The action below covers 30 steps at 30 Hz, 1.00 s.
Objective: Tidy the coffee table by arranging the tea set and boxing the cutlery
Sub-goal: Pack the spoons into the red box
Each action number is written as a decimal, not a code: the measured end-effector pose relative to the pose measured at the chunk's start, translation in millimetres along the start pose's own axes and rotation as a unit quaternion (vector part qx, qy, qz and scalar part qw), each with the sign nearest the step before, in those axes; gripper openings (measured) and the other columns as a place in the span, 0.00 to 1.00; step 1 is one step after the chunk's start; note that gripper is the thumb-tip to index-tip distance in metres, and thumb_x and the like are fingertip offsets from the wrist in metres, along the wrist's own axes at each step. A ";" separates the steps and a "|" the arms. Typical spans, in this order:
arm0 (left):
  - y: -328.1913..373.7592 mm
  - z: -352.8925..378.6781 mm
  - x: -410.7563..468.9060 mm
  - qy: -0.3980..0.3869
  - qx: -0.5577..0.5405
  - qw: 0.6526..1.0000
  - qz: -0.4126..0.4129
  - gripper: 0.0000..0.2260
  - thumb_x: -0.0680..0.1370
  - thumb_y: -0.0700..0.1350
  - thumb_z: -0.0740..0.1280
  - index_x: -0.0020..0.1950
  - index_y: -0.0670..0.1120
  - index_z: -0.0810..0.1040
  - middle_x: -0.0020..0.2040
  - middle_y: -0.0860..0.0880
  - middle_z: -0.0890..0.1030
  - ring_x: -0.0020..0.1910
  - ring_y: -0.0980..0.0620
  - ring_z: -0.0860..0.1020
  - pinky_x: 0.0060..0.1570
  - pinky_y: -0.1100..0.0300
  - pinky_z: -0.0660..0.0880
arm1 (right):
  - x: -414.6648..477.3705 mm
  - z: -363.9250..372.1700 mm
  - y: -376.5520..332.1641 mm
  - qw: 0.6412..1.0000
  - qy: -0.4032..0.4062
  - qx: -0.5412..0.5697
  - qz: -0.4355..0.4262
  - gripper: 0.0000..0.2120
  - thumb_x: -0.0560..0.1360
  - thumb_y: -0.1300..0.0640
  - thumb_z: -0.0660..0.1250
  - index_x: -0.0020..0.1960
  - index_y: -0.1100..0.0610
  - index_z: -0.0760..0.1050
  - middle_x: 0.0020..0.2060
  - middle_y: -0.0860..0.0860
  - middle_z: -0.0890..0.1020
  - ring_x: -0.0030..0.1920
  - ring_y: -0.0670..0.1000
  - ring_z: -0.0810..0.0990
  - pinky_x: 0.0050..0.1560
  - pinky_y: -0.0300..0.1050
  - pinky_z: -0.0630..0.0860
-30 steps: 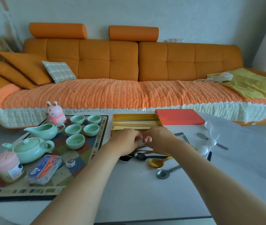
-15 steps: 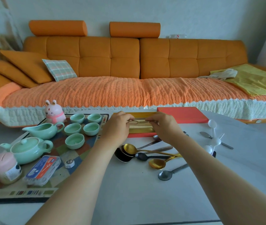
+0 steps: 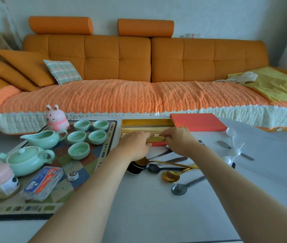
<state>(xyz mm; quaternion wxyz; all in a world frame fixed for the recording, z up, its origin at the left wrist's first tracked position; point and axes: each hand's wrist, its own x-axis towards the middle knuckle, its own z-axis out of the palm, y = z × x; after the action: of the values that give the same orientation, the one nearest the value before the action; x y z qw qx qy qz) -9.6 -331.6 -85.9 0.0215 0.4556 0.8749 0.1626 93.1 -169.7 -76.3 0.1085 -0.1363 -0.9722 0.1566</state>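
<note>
Both hands have dropped from above the gold-lined box (image 3: 146, 122) to its near wall. On the white table (image 3: 156, 216), a patterned mat (image 3: 88, 172) holds the green teapot (image 3: 25, 158) and 5 cups (image 3: 78, 150). The left hand (image 3: 135, 144) and right hand (image 3: 179, 141) curl close together. What they pinch cannot be told. Loose spoons (image 3: 170, 176) lie near the box.

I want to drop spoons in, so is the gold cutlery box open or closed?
Open: the cutlery box shows its gold inside, and the red lid lies beside it.
</note>
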 end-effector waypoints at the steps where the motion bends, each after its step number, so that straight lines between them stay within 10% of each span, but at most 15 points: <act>1: 0.0 0.5 0.0 -0.001 0.002 1.000 0.001 0.21 0.81 0.51 0.62 0.75 0.56 0.67 0.72 0.51 0.72 0.70 0.46 0.70 0.67 0.49 0.70 | -1.2 -1.2 1.1 1.000 0.008 0.007 -0.004 0.20 0.78 0.63 0.55 0.61 0.50 0.79 0.36 0.42 0.77 0.38 0.44 0.71 0.58 0.49 0.68; 6: 9.3 -1.6 -0.4 0.060 0.013 0.997 0.050 0.20 0.81 0.46 0.63 0.73 0.51 0.70 0.70 0.52 0.71 0.70 0.49 0.65 0.68 0.52 0.66 | -5.3 -10.8 18.8 0.988 0.144 0.048 -0.015 0.19 0.73 0.69 0.58 0.49 0.51 0.82 0.46 0.46 0.79 0.44 0.48 0.75 0.50 0.48 0.74; 11: 32.9 -3.2 -1.8 0.170 -0.006 0.977 0.126 0.10 0.79 0.40 0.63 0.58 0.49 0.79 0.54 0.52 0.76 0.57 0.51 0.72 0.55 0.54 0.72 | -24.2 -21.8 32.8 0.995 0.096 -0.026 0.014 0.14 0.75 0.64 0.60 0.44 0.49 0.80 0.47 0.46 0.82 0.46 0.49 0.79 0.52 0.47 0.75; 18: 57.5 13.1 -5.6 0.037 -0.017 0.993 0.108 0.14 0.80 0.42 0.63 0.64 0.52 0.77 0.58 0.55 0.76 0.55 0.52 0.76 0.49 0.52 0.77 | -39.5 -19.4 49.9 0.989 -0.004 -0.149 0.012 0.15 0.79 0.55 0.60 0.61 0.44 0.78 0.60 0.43 0.79 0.62 0.48 0.74 0.65 0.48 0.65; 30: 54.3 8.2 -8.4 -0.021 -0.065 0.996 0.063 0.13 0.75 0.50 0.73 0.59 0.53 0.81 0.55 0.54 0.77 0.52 0.54 0.76 0.49 0.60 0.74 | -36.6 -10.5 41.3 0.992 -0.007 -0.114 -0.044 0.08 0.79 0.54 0.63 0.55 0.45 0.79 0.52 0.43 0.78 0.55 0.47 0.74 0.57 0.44 0.65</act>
<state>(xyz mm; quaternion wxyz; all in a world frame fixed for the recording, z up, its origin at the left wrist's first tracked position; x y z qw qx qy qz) 39.8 -307.3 -78.1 0.0590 0.5108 0.8313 0.2110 139.7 -140.0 -86.6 0.0926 -0.1035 -0.9895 0.0404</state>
